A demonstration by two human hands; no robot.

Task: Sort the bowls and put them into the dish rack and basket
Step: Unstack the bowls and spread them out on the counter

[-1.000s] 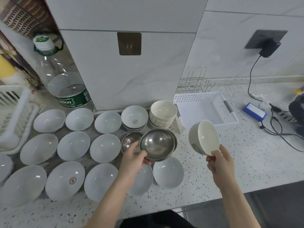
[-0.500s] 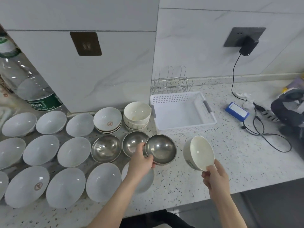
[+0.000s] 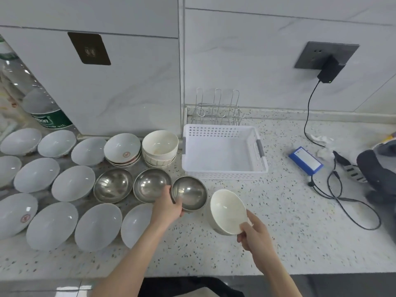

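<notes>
My left hand (image 3: 166,207) pinches the near rim of a steel bowl (image 3: 189,192), held just beside my right hand (image 3: 254,231), which grips a cream ceramic bowl (image 3: 228,212) by its lower edge, tilted toward me. Beyond both hands sits the white plastic basket (image 3: 222,131), with the wire dish rack (image 3: 217,110) behind it. Left of my left hand, two more steel bowls (image 3: 131,185) and rows of white bowls (image 3: 72,183) cover the speckled surface (image 3: 278,211).

We count three steel bowls (image 3: 150,185), eleven single white shallow bowls (image 3: 72,182) from 8 to 10 o'clock, one stack of logo bowls (image 3: 122,149), one cream stack (image 3: 160,146), one loose cream bowl (image 3: 228,212), one basket (image 3: 222,153), one wire rack (image 3: 217,110).
</notes>
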